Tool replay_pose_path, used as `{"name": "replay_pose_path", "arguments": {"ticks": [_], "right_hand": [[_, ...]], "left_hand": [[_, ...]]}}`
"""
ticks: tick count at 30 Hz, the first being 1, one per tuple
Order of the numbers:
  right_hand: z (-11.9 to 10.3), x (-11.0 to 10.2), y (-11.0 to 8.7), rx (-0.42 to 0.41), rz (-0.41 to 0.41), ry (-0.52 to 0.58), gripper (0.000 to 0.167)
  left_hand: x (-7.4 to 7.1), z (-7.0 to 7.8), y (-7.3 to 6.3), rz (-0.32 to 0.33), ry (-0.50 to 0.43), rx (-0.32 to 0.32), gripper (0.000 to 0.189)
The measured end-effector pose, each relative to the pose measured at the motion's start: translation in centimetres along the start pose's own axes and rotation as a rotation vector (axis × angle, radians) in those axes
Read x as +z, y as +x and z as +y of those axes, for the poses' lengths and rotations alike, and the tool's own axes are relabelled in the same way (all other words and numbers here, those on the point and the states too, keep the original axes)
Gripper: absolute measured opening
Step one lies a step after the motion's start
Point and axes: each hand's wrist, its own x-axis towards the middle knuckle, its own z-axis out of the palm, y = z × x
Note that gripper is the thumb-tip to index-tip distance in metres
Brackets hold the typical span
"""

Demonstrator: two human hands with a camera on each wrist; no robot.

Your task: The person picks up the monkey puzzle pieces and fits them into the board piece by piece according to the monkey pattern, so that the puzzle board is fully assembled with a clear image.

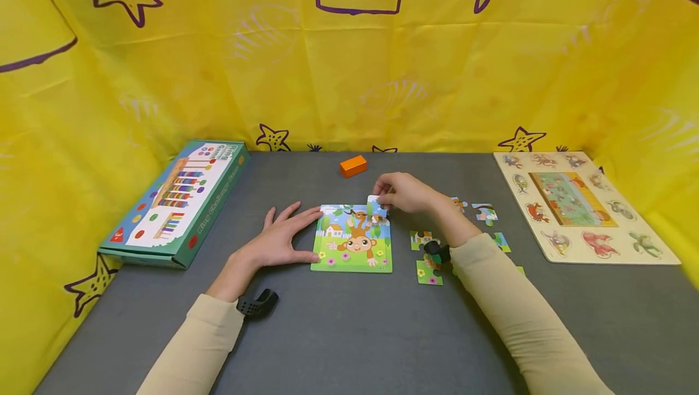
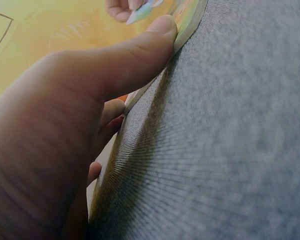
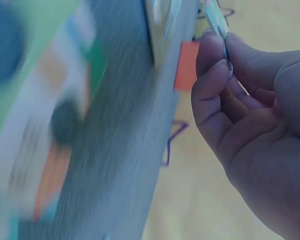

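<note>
A square monkey puzzle board (image 1: 349,266) lies flat on the grey table. My left hand (image 1: 278,238) rests at its left side, fingers spread and fairly straight; the thumb (image 2: 162,30) touches the board's edge in the left wrist view. Over the board's upper right corner, my right hand (image 1: 406,192) pinches a puzzle piece (image 1: 374,205) between thumb and fingertips. That piece is tilted, and the right wrist view shows it nearly edge-on. Several loose puzzle pieces (image 1: 429,273) lie right of the board, some partly hidden beneath the right forearm.
An orange block (image 1: 353,166) sits behind the board. On the left lies a green game box (image 1: 210,207). A wooden board with sea-animal pictures (image 1: 568,238) lies at the right. Behind the table hangs a yellow patterned cloth (image 1: 349,79).
</note>
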Motion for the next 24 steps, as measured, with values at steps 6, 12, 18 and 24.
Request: {"name": "replay_pose_path", "arguments": {"ticks": [6,12,18,24], "right_hand": [[-1.8,1.9,1.9,0.005,-0.068,-0.001,0.007],[-2.9,3.5,3.6,0.021,-0.103,0.022,0.008],[-3.3,4.6,4.4,0.048,-0.12,0.003,0.01],[-4.0,4.8,4.3,0.018,-0.114,-0.092,0.02]], "left_hand": [[0.1,-0.1,0.0,-0.004,0.004,-0.007,0.094],[0.0,-0.1,0.0,-0.003,0.007,-0.016,0.094],[0.0,-0.2,-0.1,-0.004,0.013,-0.018,0.093],[0.0,-0.2,-0.1,0.009,0.009,-0.004,0.093]]}}
